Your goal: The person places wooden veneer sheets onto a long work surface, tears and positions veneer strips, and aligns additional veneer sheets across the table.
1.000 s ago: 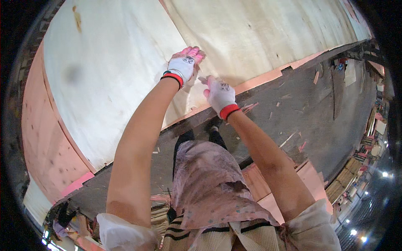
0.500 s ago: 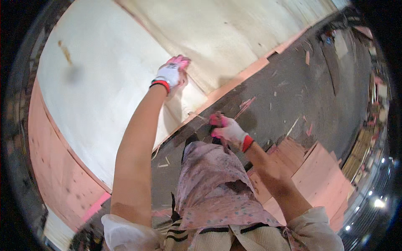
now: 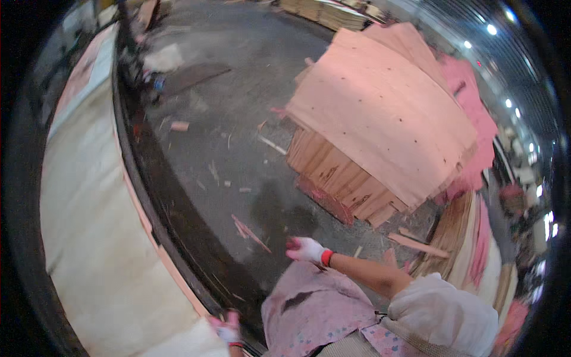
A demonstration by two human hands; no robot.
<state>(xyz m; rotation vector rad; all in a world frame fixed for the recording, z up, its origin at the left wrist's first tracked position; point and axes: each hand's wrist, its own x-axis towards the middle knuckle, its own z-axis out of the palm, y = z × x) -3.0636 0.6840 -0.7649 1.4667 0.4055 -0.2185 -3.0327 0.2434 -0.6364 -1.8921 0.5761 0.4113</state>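
Observation:
At the lower edge, my left hand [image 3: 227, 328] in a white glove with pink fingers is beside the near edge of a pale veneer sheet [image 3: 113, 238]. Its fingers look apart and hold nothing that I can see, though the picture is smeared there. My right hand [image 3: 307, 249], gloved the same way with a red cuff, hangs above the floor in front of my stained pink apron [image 3: 321, 297]. Its fingers are curled closed, and whatever may be inside them is hidden. Under the pale sheet runs a pinkish sheet edge [image 3: 178, 279].
Across the grey floor [image 3: 202, 143] stands a stack of pinkish veneer sheets [image 3: 380, 113], its layered side facing me. Wood scraps [image 3: 250, 233] lie scattered between. More upright or leaning sheets [image 3: 470, 256] stand at the right. A dark edge [image 3: 160, 208] borders the pale sheets.
My view has swung right, toward the pinkish stack. My left hand has come off the middle of the pale sheets to their near edge; my right hand stays before my apron.

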